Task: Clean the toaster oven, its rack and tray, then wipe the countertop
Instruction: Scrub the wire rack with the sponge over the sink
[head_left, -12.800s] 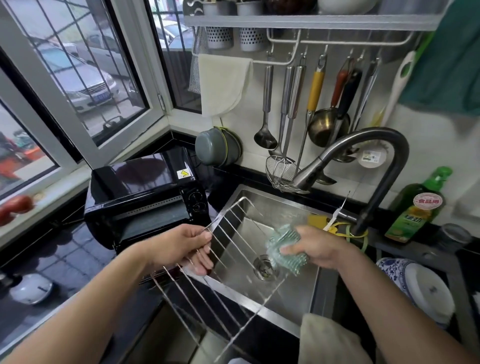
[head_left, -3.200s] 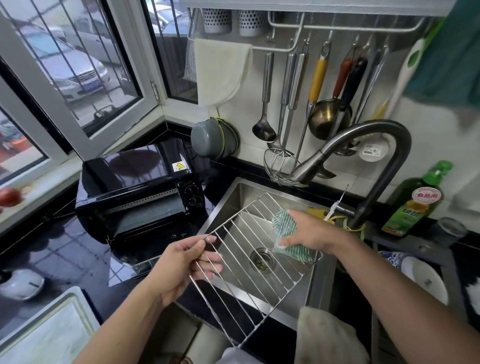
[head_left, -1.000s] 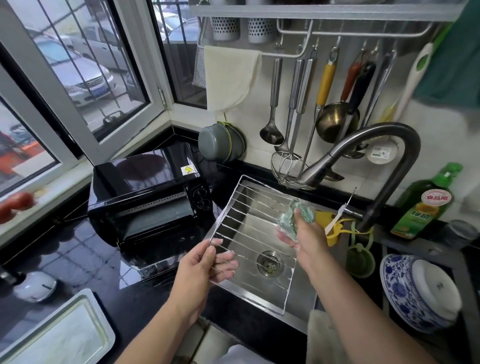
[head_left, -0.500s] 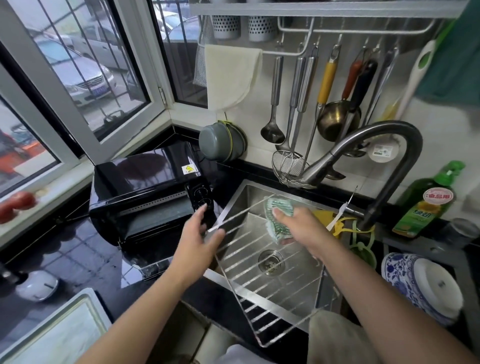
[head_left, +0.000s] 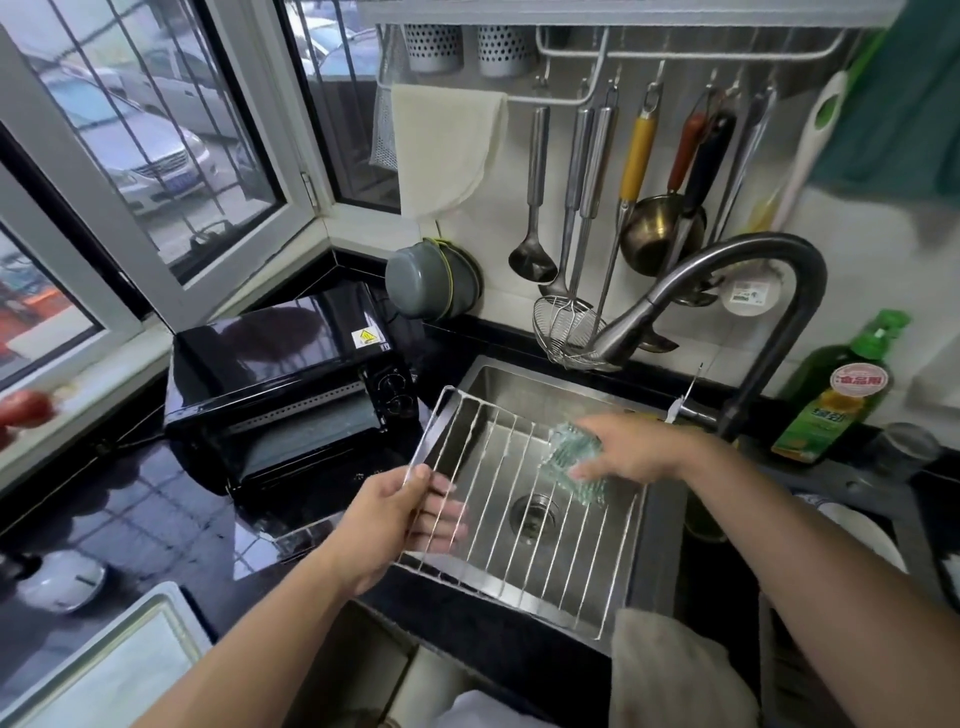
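The rack (head_left: 524, 499) is lying nearly flat over the sink (head_left: 660, 545), with the left hand (head_left: 395, 525) gripping its near-left edge, thumb on top and fingers curled beneath. The right hand (head_left: 631, 449) is pressing a green scrubbing cloth (head_left: 574, 460) onto the wires, fingers fairly straight over it. With only one edge held, a hard scrub could be tipping the rack into the basin or against the toaster oven (head_left: 291, 395) just beside it. Half a second ago the rack was slanting steeply down; now it is sitting level.
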